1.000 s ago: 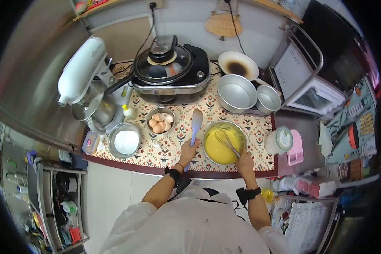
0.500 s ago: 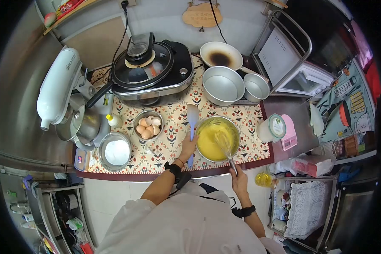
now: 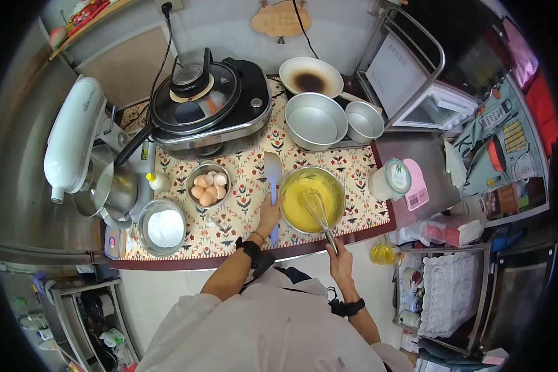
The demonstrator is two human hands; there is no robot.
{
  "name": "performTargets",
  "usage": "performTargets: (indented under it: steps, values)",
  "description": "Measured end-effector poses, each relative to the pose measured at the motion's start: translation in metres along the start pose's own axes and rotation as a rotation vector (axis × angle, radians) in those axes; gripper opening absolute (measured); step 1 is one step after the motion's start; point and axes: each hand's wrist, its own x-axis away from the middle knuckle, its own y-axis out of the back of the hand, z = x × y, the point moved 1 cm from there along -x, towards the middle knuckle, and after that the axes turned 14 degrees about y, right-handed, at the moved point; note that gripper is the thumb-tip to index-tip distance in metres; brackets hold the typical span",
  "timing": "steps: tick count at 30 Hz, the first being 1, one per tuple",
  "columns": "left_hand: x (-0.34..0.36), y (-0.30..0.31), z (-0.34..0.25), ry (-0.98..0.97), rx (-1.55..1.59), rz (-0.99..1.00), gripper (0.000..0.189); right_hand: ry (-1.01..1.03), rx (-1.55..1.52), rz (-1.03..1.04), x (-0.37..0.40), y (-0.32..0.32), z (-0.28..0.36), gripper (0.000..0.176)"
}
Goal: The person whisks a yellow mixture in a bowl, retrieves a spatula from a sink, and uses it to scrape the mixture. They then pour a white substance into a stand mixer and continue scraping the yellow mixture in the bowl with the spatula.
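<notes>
My right hand (image 3: 340,257) is closed around the handle of a wire whisk (image 3: 317,211), whose wires sit in yellow batter (image 3: 299,197) inside a metal bowl (image 3: 343,201). At that bowl's left side, my left hand (image 3: 268,217) grips the rim, its fingers partly hidden. A spatula (image 3: 272,166) with a pale head and bluish handle lies on the patterned mat, passing by my left hand. Farther left are a small bowl (image 3: 191,177) with several eggshells (image 3: 208,189) and a metal bowl (image 3: 144,230) of white powder (image 3: 165,228).
A stand mixer (image 3: 74,136) stands at the left, beside a small yellow-capped bottle (image 3: 160,181). Behind are a lidded electric pan (image 3: 195,102), two round tins (image 3: 316,121) and a frying pan (image 3: 310,77). A lidded jar (image 3: 390,180) and a pink scale (image 3: 417,189) are right.
The view has shifted slightly, moving the counter items leftward in the frame. The whisk has changed position a little within the batter. Both hands keep their holds.
</notes>
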Motion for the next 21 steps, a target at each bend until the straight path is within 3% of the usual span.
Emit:
performTargets:
  steps: [2, 5, 8, 14, 21]
  values:
    - [0.000, 0.001, 0.005, -0.050, -0.064, -0.039, 0.027, -0.001, 0.000, -0.014, 0.009, -0.003, -0.001, 0.034]
    - [0.006, 0.001, 0.000, 0.076, -0.009, -0.017, 0.026, -0.004, 0.042, -0.019, 0.007, -0.008, -0.012, 0.036]
    - [-0.005, 0.006, 0.011, -0.067, -0.180, -0.096, 0.027, -0.019, 0.028, -0.029, 0.014, -0.006, -0.006, 0.035]
    - [-0.002, 0.011, 0.012, -0.256, -0.202, -0.320, 0.020, -0.001, 0.035, -0.083, 0.013, -0.008, -0.008, 0.033]
    - [0.047, 0.009, -0.036, -0.090, -0.035, -0.054, 0.033, -0.058, 0.086, -0.010, 0.011, -0.010, -0.013, 0.025]
